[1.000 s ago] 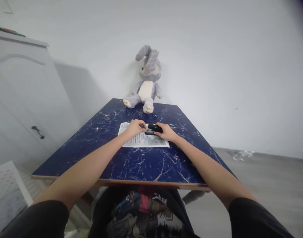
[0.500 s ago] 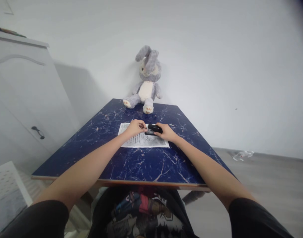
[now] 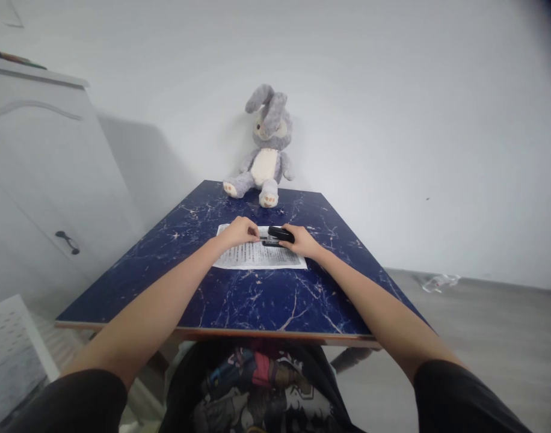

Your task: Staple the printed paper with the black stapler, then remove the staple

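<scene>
Basically, R hand (image 3: 302, 240) has its fingers wrapped round the back end of a blk stapler (image 3: 281, 233), closed on it firmly; top arm stands apart from the base, front end facing L hand (image 3: 240, 231). L fingertips are drawn close tog. just beside that front end, w/ a thin dark strip b/w them & the stapler; can't tell if they grip it, too small. Stapler's over the far, R-hand part of a printed sheet (image 3: 257, 258), which lies flat on the blue marbled tabletop (image 3: 252, 307). Grey plush rabbit (image 3: 264, 165) sits at the far edge, back vs. the wall (image 3: 393, 120). White cabinet (image 3: 36, 156) off to L.
</scene>
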`<state>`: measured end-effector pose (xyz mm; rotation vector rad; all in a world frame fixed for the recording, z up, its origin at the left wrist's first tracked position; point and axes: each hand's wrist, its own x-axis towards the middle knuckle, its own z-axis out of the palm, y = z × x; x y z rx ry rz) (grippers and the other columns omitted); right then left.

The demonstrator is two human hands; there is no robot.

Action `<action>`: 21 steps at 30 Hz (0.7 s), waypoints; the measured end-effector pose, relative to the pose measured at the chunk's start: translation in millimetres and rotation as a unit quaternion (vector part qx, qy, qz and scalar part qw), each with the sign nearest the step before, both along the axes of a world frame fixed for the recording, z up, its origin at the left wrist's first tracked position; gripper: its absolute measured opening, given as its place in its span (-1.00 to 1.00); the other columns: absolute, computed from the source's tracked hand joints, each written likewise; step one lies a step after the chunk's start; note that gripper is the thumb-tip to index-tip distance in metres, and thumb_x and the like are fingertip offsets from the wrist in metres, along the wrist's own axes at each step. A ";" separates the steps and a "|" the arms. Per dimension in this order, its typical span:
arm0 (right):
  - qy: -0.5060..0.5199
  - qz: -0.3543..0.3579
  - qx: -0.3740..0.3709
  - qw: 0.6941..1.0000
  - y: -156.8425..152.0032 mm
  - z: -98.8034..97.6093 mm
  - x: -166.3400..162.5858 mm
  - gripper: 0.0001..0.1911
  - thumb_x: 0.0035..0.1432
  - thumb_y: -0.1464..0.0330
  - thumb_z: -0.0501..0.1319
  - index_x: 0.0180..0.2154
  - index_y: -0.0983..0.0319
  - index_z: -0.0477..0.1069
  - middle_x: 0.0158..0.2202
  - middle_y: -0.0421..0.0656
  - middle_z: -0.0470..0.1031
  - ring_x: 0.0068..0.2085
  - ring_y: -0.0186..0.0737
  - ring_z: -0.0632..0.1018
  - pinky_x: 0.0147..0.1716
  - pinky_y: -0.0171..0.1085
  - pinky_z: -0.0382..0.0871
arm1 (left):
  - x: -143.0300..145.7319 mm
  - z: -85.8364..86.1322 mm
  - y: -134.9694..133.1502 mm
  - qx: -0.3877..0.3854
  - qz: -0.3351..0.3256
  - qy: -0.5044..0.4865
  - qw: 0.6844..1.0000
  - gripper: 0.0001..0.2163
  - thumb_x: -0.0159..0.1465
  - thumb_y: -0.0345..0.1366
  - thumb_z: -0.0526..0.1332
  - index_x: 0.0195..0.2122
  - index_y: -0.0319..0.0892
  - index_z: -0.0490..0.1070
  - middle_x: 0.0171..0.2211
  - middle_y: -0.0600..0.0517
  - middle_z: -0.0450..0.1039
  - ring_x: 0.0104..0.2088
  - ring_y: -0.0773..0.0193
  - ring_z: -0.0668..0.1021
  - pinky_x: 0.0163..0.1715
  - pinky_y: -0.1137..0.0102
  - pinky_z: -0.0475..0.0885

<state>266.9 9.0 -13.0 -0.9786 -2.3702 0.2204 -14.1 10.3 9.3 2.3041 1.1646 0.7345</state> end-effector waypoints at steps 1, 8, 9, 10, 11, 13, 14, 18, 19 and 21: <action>0.001 0.000 -0.004 1.000 -0.2 0.4 -0.1 -0.77 0.18 0.28 0.35 -0.14 0.22 0.46 -0.23 -0.11 0.59 -0.26 -0.11 0.56 -0.21 -0.22 0.36 | -5.2 2.1 2.1 -0.008 -0.014 0.014 1.000 -0.93 0.09 -0.35 0.45 -0.37 -0.14 0.68 -0.39 0.02 0.67 -0.31 0.17 0.69 -0.17 0.35 0.52; 0.056 0.013 -0.038 0.998 -1.3 1.4 3.4 -0.72 0.11 0.29 0.38 -0.13 0.24 0.50 -0.25 -0.15 0.60 -0.24 -0.12 0.57 -0.16 -0.21 0.37 | -21.5 2.7 4.9 -0.067 -0.100 -0.027 0.992 -0.75 0.11 -0.37 0.40 -0.15 -0.12 0.66 -0.20 -0.02 0.69 -0.14 0.14 0.70 -0.10 0.34 0.56; 0.066 0.019 -0.046 0.997 -2.1 1.3 3.2 -0.70 0.11 0.28 0.38 -0.13 0.24 0.50 -0.24 -0.15 0.60 -0.24 -0.11 0.57 -0.15 -0.20 0.38 | -19.0 1.1 3.2 -0.076 -0.102 -0.049 0.991 -0.73 0.10 -0.35 0.42 -0.14 -0.13 0.64 -0.20 -0.04 0.69 -0.14 0.12 0.70 -0.12 0.33 0.56; 0.074 0.027 -0.054 0.995 -3.1 1.2 2.3 -0.69 0.11 0.26 0.39 -0.12 0.25 0.51 -0.24 -0.14 0.60 -0.23 -0.11 0.58 -0.14 -0.20 0.39 | -15.3 -0.5 1.4 -0.078 -0.104 -0.068 0.989 -0.71 0.08 -0.32 0.44 -0.13 -0.15 0.62 -0.21 -0.05 0.69 -0.15 0.12 0.70 -0.13 0.33 0.57; 0.078 0.038 -0.060 0.994 -4.3 0.9 0.8 -0.67 0.11 0.24 0.39 -0.11 0.25 0.52 -0.22 -0.13 0.60 -0.22 -0.11 0.58 -0.13 -0.19 0.39 | -10.8 -2.2 -0.4 -0.071 -0.106 -0.082 0.988 -0.69 0.07 -0.28 0.46 -0.13 -0.16 0.60 -0.22 -0.05 0.68 -0.17 0.12 0.70 -0.13 0.33 0.56; 0.078 0.066 -0.065 0.993 -7.1 0.0 -4.0 -0.64 0.12 0.21 0.40 -0.08 0.25 0.53 -0.19 -0.11 0.62 -0.20 -0.09 0.58 -0.11 -0.18 0.41 | -1.5 -5.0 -3.1 -0.034 -0.120 -0.078 0.989 -0.65 0.04 -0.23 0.49 -0.15 -0.16 0.57 -0.25 -0.01 0.67 -0.19 0.14 0.69 -0.09 0.33 0.53; 0.078 0.076 -0.066 0.992 -8.5 -0.7 -6.8 -0.62 0.12 0.20 0.40 -0.07 0.25 0.53 -0.17 -0.09 0.62 -0.19 -0.09 0.59 -0.09 -0.17 0.41 | 2.6 -6.1 -3.9 -0.010 -0.124 -0.064 0.990 -0.64 0.04 -0.22 0.50 -0.14 -0.15 0.56 -0.26 0.02 0.67 -0.18 0.15 0.68 -0.06 0.33 0.50; 0.097 0.056 -0.072 0.991 -12.5 -2.5 -14.6 -0.59 0.13 0.17 0.39 -0.04 0.26 0.53 -0.17 -0.07 0.62 -0.19 -0.08 0.58 -0.09 -0.16 0.43 | 9.8 -7.5 -3.7 0.056 -0.077 -0.001 0.995 -0.67 0.09 -0.21 0.46 -0.11 -0.09 0.55 -0.30 0.10 0.65 -0.18 0.17 0.65 -0.07 0.37 0.43; 0.098 0.051 -0.073 0.991 -13.0 -1.8 -15.1 -0.59 0.14 0.16 0.39 -0.04 0.26 0.53 -0.17 -0.07 0.62 -0.18 -0.08 0.58 -0.08 -0.16 0.43 | 9.9 -6.9 -3.4 0.066 -0.060 0.008 0.996 -0.67 0.11 -0.19 0.45 -0.10 -0.08 0.55 -0.30 0.10 0.64 -0.19 0.17 0.64 -0.08 0.37 0.42; 0.082 0.061 -0.072 0.992 -13.6 2.3 -14.0 -0.58 0.16 0.17 0.38 -0.02 0.26 0.52 -0.15 -0.07 0.62 -0.17 -0.09 0.58 -0.07 -0.17 0.42 | 9.7 -4.4 -3.8 0.088 -0.057 0.034 0.994 -0.69 0.11 -0.15 0.46 -0.13 -0.07 0.55 -0.31 0.10 0.63 -0.21 0.17 0.62 -0.11 0.38 0.39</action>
